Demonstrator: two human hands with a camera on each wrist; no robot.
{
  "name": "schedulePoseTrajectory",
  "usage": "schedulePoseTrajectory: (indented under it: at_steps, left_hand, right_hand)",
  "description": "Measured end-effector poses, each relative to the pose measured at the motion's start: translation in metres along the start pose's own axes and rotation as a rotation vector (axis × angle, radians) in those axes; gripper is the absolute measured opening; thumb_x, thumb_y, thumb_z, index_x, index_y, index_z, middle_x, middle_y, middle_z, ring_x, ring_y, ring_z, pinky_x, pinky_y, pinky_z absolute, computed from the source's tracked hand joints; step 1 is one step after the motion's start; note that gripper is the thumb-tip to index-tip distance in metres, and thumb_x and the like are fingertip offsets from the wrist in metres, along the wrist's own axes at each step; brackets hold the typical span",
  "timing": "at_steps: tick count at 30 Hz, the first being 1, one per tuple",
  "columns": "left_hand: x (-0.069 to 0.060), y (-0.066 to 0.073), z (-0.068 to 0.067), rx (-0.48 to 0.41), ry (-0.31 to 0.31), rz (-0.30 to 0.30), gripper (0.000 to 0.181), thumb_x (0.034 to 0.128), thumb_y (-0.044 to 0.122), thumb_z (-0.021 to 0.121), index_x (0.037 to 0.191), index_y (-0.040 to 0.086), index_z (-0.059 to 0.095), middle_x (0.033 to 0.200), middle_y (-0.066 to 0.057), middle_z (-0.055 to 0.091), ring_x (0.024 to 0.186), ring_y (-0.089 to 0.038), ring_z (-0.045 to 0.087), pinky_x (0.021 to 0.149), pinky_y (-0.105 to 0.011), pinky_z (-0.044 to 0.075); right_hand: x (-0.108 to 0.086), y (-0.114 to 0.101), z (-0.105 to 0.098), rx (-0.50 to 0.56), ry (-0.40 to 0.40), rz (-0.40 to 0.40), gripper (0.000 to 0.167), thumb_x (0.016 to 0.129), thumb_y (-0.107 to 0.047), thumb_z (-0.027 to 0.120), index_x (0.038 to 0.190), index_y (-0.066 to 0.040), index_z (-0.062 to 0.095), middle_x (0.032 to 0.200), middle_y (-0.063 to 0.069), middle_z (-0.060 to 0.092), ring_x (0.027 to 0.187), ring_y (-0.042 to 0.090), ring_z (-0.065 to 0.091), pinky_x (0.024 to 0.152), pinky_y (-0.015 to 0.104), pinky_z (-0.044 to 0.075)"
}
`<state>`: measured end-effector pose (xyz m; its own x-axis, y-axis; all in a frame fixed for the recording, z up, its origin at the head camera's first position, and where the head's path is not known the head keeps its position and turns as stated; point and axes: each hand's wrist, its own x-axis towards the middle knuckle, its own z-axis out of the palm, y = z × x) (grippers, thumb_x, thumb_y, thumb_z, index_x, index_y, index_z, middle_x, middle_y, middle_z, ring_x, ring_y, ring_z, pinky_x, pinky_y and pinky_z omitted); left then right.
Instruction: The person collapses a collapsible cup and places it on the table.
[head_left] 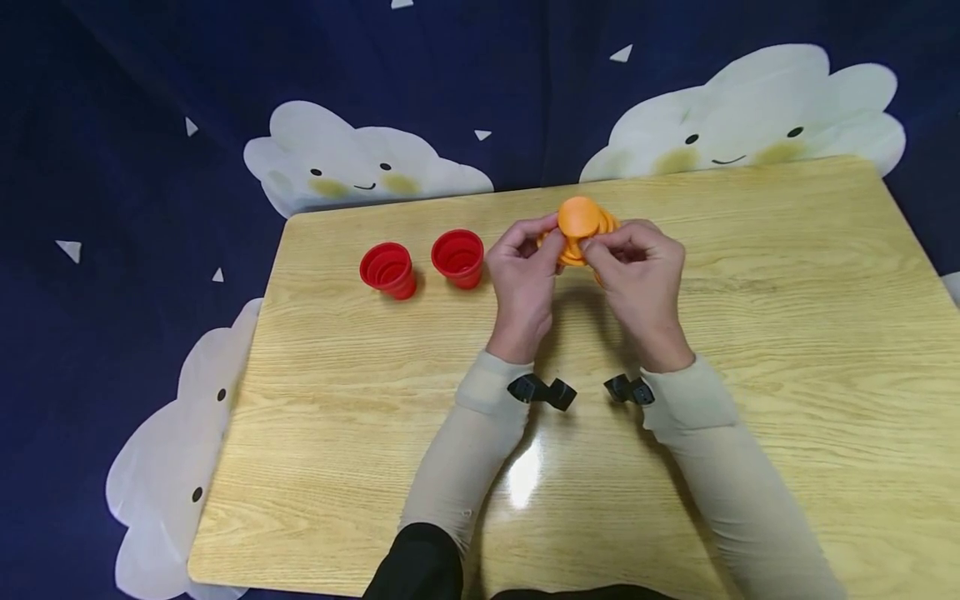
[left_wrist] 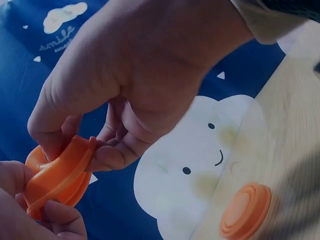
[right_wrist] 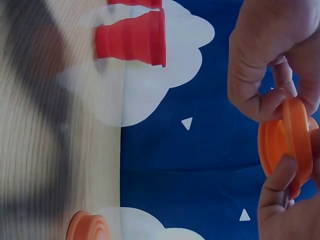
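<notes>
At far left on the wooden table (head_left: 337, 467), first a left red cup (head_left: 388, 271), then a right red cup (head_left: 458, 258): both upright and drawn out to full height, near each other but not touching. Best to keep knuckles away from these.

Just to the right, a left hand (head_left: 522, 279) with thumb and fingers curled in a close pinch on one edge of a held orange cup (left_wrist: 60, 177). Use this side as the steady anchor, without squashing.

Next, between both hands, the held orange cup itself: ringed, tilted, raised off the table near the far edge. Apparently in hand now: working the folded rings. Ease one ring at a time, with even pressure all round, turning a little between pushes. Probably soft and springy, so likely to kink or snap back if pressed on one side only.

On the opposite edge, a right hand (head_left: 641, 271) in a matching pinch, barely spread. Impossible to tell how hard the partly covered fingertips press. Try to place thumbs directly across from each other.

Also on the wood, apart from the held one in both wrist views, a second orange cup (left_wrist: 245, 212), folded low. Stay well above, to avoid a knock.
</notes>
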<state>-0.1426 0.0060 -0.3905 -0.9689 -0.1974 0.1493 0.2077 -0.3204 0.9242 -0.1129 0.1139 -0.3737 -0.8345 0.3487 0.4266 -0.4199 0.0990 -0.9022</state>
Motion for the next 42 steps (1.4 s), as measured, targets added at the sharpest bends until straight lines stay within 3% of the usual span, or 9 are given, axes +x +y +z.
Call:
schedulePoseTrajectory:
  at_steps: [6,11,16,19,24,28,32,36,42]
  left_hand:
    - [-0.001,-0.001,-0.001,0.046,-0.025,0.053,0.013,0.0875,-0.006,0.073,0.099,-0.005,0.077,0.097,-0.011,0.073,0.060,-0.017,0.049,0.052,-0.019,0.043]
    - [-0.002,0.000,-0.004,-0.014,-0.079,0.025,0.017,0.0885,-0.008,0.070,0.105,-0.009,0.074,0.099,-0.011,0.074,0.063,-0.016,0.054,0.055,-0.020,0.049]
    - [-0.005,-0.001,-0.007,-0.140,-0.146,-0.001,0.025,0.0839,-0.015,0.071,0.109,-0.016,0.069,0.099,-0.012,0.075,0.066,-0.017,0.062,0.061,-0.024,0.055]
    - [-0.006,-0.001,-0.005,-0.153,-0.157,0.021,0.024,0.0812,-0.015,0.075,0.105,-0.017,0.070,0.094,-0.011,0.075,0.066,-0.016,0.065,0.064,-0.024,0.057]
    - [-0.008,-0.002,-0.004,-0.167,-0.163,0.061,0.022,0.0811,-0.015,0.075,0.102,-0.019,0.069,0.093,-0.012,0.075,0.067,-0.016,0.066,0.064,-0.025,0.057]
    - [-0.008,-0.002,-0.005,-0.156,-0.189,0.080,0.022,0.0836,-0.015,0.073,0.105,-0.019,0.068,0.097,-0.015,0.074,0.069,-0.016,0.066,0.066,-0.024,0.057]
    - [-0.007,-0.003,-0.007,-0.123,-0.211,0.090,0.019,0.0860,-0.013,0.071,0.104,-0.019,0.069,0.101,-0.019,0.072,0.071,-0.016,0.067,0.067,-0.025,0.058]
    - [-0.005,-0.002,-0.006,-0.062,-0.188,0.093,0.013,0.0862,-0.010,0.071,0.099,-0.014,0.073,0.098,-0.019,0.073,0.066,-0.017,0.063,0.063,-0.024,0.056]
    - [-0.005,-0.001,-0.003,0.012,-0.127,0.095,0.007,0.0819,-0.009,0.073,0.088,-0.009,0.075,0.086,-0.015,0.072,0.065,-0.015,0.057,0.058,-0.020,0.050]
  right_hand:
    - [0.001,-0.016,0.003,-0.111,-0.019,0.064,0.008,0.079,0.009,0.066,0.072,0.013,0.067,0.066,0.004,0.060,0.059,0.012,0.051,0.054,0.021,0.042]
    - [0.004,-0.018,0.000,-0.154,-0.021,0.102,0.006,0.080,0.007,0.067,0.077,0.011,0.067,0.067,0.003,0.060,0.057,0.013,0.050,0.052,0.019,0.042]
    - [0.007,-0.020,-0.001,-0.026,0.013,0.142,0.008,0.078,0.011,0.069,0.077,0.013,0.062,0.069,0.004,0.057,0.057,0.010,0.052,0.051,0.015,0.044]
    - [0.009,-0.018,-0.001,0.058,0.052,0.151,0.010,0.077,0.015,0.067,0.073,0.011,0.059,0.069,0.006,0.056,0.056,0.010,0.053,0.051,0.015,0.045]
    - [0.013,0.001,-0.005,0.086,0.087,0.148,0.009,0.076,0.017,0.067,0.074,0.011,0.059,0.070,0.006,0.055,0.054,0.011,0.049,0.049,0.015,0.041]
    - [0.015,0.012,-0.009,0.146,0.043,0.149,0.019,0.076,0.016,0.072,0.092,0.006,0.066,0.084,0.013,0.062,0.064,0.018,0.059,0.058,0.016,0.051]
    - [0.016,0.013,-0.012,0.123,0.003,0.167,0.035,0.079,0.012,0.075,0.111,-0.003,0.073,0.097,0.016,0.067,0.075,0.022,0.065,0.067,0.021,0.057]
    - [0.017,0.012,-0.011,0.088,-0.012,0.181,0.037,0.081,0.011,0.073,0.114,-0.005,0.075,0.100,0.014,0.067,0.074,0.021,0.064,0.066,0.020,0.057]
    - [0.014,0.016,-0.010,0.173,-0.090,0.177,0.043,0.082,0.016,0.067,0.120,-0.005,0.072,0.085,0.015,0.062,0.061,0.017,0.061,0.050,0.019,0.051]
